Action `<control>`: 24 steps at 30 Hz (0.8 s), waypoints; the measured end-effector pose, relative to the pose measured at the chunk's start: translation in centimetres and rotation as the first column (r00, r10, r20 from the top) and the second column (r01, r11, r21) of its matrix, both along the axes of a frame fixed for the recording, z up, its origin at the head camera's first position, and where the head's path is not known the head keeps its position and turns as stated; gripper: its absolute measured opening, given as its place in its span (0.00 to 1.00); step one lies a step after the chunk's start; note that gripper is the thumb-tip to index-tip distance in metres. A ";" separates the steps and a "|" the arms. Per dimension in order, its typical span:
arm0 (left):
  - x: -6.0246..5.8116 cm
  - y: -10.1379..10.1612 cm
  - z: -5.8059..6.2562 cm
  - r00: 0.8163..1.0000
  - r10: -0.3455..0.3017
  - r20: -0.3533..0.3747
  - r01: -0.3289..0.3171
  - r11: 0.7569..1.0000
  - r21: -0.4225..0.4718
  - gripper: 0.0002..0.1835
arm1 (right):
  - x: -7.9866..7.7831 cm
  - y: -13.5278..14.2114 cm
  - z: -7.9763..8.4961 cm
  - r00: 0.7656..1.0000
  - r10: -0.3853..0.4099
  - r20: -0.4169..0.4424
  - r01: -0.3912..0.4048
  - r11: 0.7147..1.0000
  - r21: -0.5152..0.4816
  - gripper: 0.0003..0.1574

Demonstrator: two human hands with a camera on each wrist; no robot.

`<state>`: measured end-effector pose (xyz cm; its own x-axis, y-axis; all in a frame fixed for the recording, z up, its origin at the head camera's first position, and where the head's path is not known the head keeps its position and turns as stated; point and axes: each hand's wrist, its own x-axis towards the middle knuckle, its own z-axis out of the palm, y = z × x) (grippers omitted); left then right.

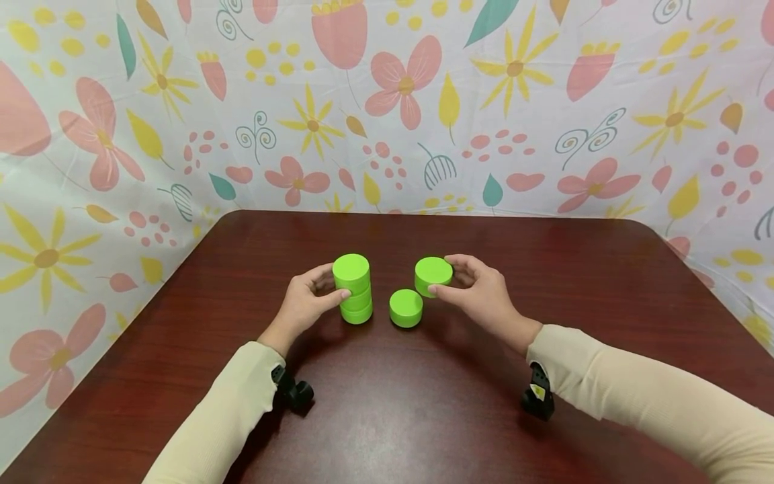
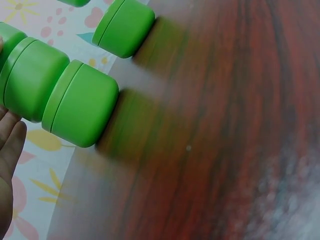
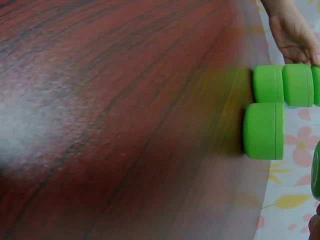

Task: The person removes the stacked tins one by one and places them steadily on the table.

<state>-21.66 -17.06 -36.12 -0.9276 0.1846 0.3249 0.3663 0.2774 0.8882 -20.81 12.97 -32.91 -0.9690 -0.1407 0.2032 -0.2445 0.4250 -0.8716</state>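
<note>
Three round bright green lidded containers stand in an upright stack, its lowest one (image 2: 82, 105) on the table. My left hand (image 1: 302, 302) grips the top container (image 1: 351, 269) from the left, thumb on the near side and fingers behind. To the right, my right hand (image 1: 484, 292) holds another green container (image 1: 433, 272) between thumb and fingers, raised off the table. Between the hands, a single green container (image 1: 406, 309) stands upright on the tabletop, just right of the stack. In the right wrist view, only an edge of the raised container (image 3: 316, 175) shows.
The dark reddish-brown wooden table (image 1: 387, 403) has rounded far corners. Behind it and along the sides hangs a white cloth (image 1: 387, 154) with a floral print. A black strapped device sits at each wrist, the left one (image 1: 296, 393) low beside the sleeve.
</note>
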 end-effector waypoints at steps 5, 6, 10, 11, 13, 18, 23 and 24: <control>-0.1 -0.1 -0.3 1.000 -0.001 0.006 0.001 1.000 0.008 0.26 | 0.1 0.1 -0.4 1.000 0.001 -0.011 -0.001 1.000 -0.009 0.36; -0.1 -0.1 -0.4 1.000 0.000 0.006 0.000 1.000 0.010 0.26 | 0.1 0.1 -0.5 1.000 0.000 -0.011 0.000 1.000 -0.011 0.36; -0.1 -0.1 -0.4 1.000 0.000 0.010 0.000 1.000 0.015 0.27 | 0.1 0.1 -0.7 1.000 -0.016 -0.011 0.016 1.000 -0.008 0.36; -0.1 -0.1 -0.4 1.000 0.000 0.011 -0.001 1.000 0.014 0.27 | 0.2 0.1 -0.7 1.000 -0.018 -0.010 0.018 1.000 -0.009 0.36; -0.1 -0.1 -0.5 1.000 -0.001 0.013 0.000 1.000 0.015 0.27 | 0.1 0.2 -0.8 1.000 -0.022 -0.008 0.022 1.000 -0.008 0.36; -0.1 -0.1 -0.3 1.000 0.001 0.007 -0.001 1.000 0.016 0.26 | 0.2 0.4 -0.9 1.000 -0.012 0.013 0.012 1.000 -0.013 0.36; -0.2 -0.1 -0.2 1.000 0.002 0.002 -0.002 1.000 0.017 0.26 | 0.5 0.5 -1.4 1.000 -0.001 0.028 0.002 1.000 -0.022 0.36; -0.2 -0.1 -0.2 1.000 0.002 0.003 -0.002 1.000 0.017 0.26 | 0.5 0.5 -1.5 1.000 -0.001 0.028 0.002 1.000 -0.025 0.36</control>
